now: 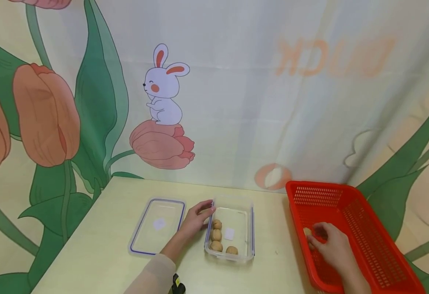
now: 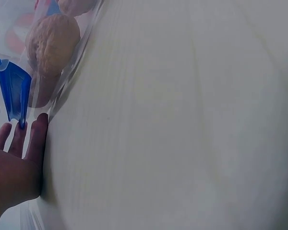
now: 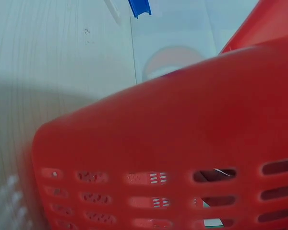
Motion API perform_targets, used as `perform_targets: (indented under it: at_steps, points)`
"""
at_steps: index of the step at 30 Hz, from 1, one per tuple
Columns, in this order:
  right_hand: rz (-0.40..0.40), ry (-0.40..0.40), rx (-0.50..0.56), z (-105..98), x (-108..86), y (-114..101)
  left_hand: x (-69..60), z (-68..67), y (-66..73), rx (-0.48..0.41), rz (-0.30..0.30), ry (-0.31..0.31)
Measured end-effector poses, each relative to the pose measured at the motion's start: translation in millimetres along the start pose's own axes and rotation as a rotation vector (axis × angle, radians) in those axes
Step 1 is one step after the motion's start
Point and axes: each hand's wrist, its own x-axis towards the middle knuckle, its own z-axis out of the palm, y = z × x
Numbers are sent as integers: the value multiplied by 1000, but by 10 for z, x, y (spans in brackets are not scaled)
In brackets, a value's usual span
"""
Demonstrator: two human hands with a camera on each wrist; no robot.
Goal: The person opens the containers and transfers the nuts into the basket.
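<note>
Pale orange letters cross the curtain (image 1: 236, 122); a K and a C can be made out, the rest being too faint to read. A blank-looking white label (image 1: 229, 234) shows at the floor of the clear box (image 1: 241, 224), and no writing can be read on it. Three walnuts (image 1: 216, 235) stand in a row along the box's left wall, with a fourth walnut (image 1: 232, 250) by its near wall. The clear lid (image 1: 143, 224), edged in blue, lies flat on the table (image 1: 267, 228) to the left of the box. The person's left hand (image 1: 195, 220) touches the box's left side near the far corner, its fingers extended rather than clenched. At right, the red basket (image 1: 369, 237) holds at least two walnuts (image 1: 307, 231) against its left wall. The right hand (image 1: 334, 245) reaches in over them, thumb and forefinger apart beside the upper one; whether they pinch it cannot be told.
</note>
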Motion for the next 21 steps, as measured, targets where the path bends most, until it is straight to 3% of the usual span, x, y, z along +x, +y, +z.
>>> perform_targets:
  at_steps: [9, 16, 21]
  points:
    - [-142, 199, 9, -46, -76, -161, -4, 12, 1, 1, 10, -6]
    - [-213, 245, 53, -119, -162, -625, -7, 1, -37, -17, 10, -5]
    - [-316, 255, 92, -6, -167, -1022, 4, 7, -51, -7, 13, 0]
